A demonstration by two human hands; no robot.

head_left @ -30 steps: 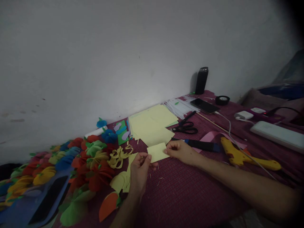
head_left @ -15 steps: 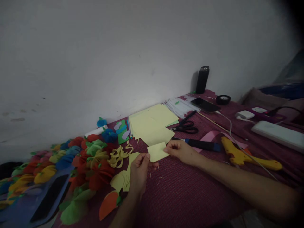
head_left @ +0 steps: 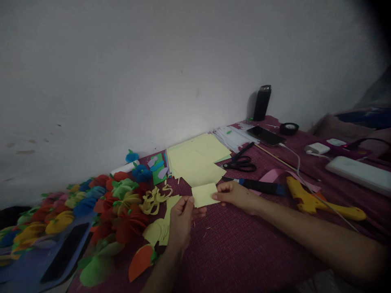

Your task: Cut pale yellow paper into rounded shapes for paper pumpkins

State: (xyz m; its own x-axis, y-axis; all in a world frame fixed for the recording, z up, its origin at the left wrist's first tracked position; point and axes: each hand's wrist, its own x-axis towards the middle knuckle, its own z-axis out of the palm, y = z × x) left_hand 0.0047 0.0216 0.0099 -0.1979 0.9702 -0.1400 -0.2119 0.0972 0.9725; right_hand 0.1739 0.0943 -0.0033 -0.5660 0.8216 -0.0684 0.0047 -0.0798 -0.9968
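A small pale yellow rectangle of paper [head_left: 204, 195] is held up between my two hands, just above the table. My left hand [head_left: 182, 215] pinches its lower left corner between thumb and fingers. At the right edge, my right hand [head_left: 235, 196] grips it the same way. Behind it lies a stack of larger pale yellow sheets [head_left: 198, 156]. Beside my left wrist are cut yellow paper pieces with rounded ends [head_left: 157, 232] and curled yellow offcuts [head_left: 152, 201]. A folded orange paper shape [head_left: 141, 262] with a green tip rests nearer the front.
Many colourful paper fruit shapes [head_left: 117, 203] crowd the left side. Scissors [head_left: 241, 165], a dark-handled cutter [head_left: 262, 186], a yellow glue gun [head_left: 317, 201] and a phone [head_left: 265, 135] with a white cable lie to the right. A black bottle [head_left: 262, 103] stands against the wall.
The paper has turned slightly, its top edge now more level, with both hands still holding it. The whole view has shifted a little.
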